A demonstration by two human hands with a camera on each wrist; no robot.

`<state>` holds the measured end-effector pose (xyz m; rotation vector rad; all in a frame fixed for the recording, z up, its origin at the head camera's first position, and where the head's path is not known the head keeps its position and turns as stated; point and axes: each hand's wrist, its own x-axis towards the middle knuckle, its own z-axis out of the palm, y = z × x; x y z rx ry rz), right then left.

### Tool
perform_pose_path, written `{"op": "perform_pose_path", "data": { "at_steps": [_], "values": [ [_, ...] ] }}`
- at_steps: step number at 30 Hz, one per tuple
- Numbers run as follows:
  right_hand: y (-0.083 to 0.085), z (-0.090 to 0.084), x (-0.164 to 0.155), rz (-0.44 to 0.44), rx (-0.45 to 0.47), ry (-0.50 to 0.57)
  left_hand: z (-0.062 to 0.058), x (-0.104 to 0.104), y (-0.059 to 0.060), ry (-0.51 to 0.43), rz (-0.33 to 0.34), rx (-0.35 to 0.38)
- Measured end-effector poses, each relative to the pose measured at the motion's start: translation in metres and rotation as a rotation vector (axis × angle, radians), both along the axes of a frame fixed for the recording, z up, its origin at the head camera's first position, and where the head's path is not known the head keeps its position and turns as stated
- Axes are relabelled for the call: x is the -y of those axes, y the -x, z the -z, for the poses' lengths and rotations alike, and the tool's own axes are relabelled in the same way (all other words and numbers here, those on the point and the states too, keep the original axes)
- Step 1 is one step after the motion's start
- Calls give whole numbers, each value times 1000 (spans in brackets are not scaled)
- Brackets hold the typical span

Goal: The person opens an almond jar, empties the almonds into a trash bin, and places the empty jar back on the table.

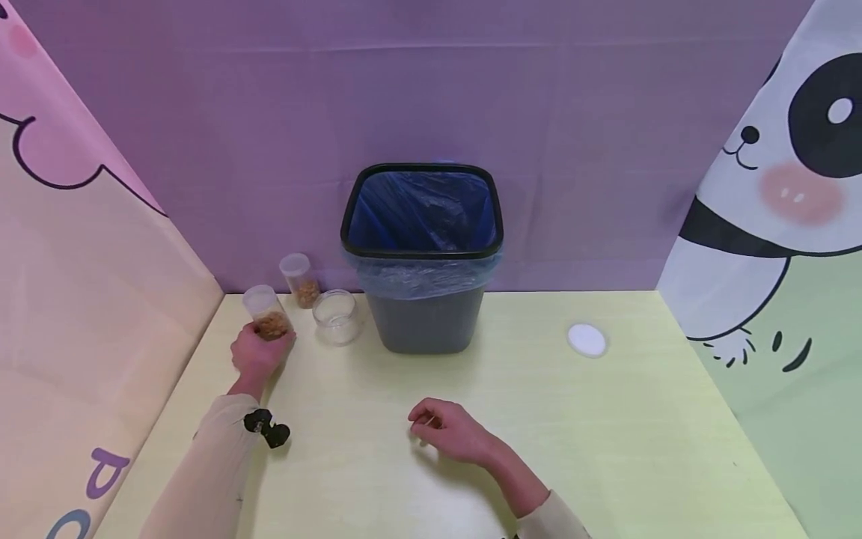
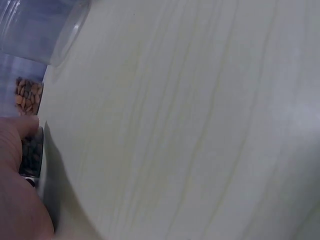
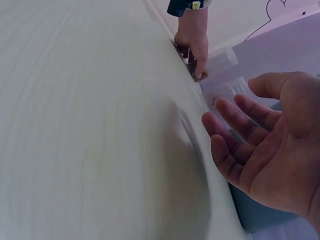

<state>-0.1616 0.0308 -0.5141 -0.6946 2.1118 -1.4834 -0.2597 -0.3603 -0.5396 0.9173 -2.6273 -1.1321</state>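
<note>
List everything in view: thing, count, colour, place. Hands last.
Bin: one, dark grey with a blue liner, at the table's back edge, centre.
Jars with brown contents: two, clear; one held at back left, one behind it by the wall.
Empty jar: one, clear, left of the bin.
Lid: one, white, on the table right of the bin.
Table: one, pale yellow.
Left hand: grips the near jar.
Right hand: relaxed, holding nothing, front centre.
</note>
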Motion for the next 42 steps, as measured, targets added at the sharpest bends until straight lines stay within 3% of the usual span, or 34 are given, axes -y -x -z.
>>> {"op": "perform_pose_path", "data": {
  "at_steps": [5, 12, 18, 22, 31, 42],
  "values": [
    [1, 1, -7, 13, 16, -18, -5, -2, -2, 15, 1, 26],
    [2, 1, -15, 26, 11, -15, -6, 2, 3, -40, 10, 17],
    [2, -1, -20, 17, -4, -24, -3, 7, 1, -88, -16, -31],
    [2, -6, -26, 15, -35, -46, -8, 6, -4, -87, -12, -96],
    [-1, -31, -56, 69, -124, -38, -37, 0, -33, -53, -14, -370],
    [-8, -47, -88, 158, -145, -16, -64, -15, -74, 11, 56, -509]
  ]
}}
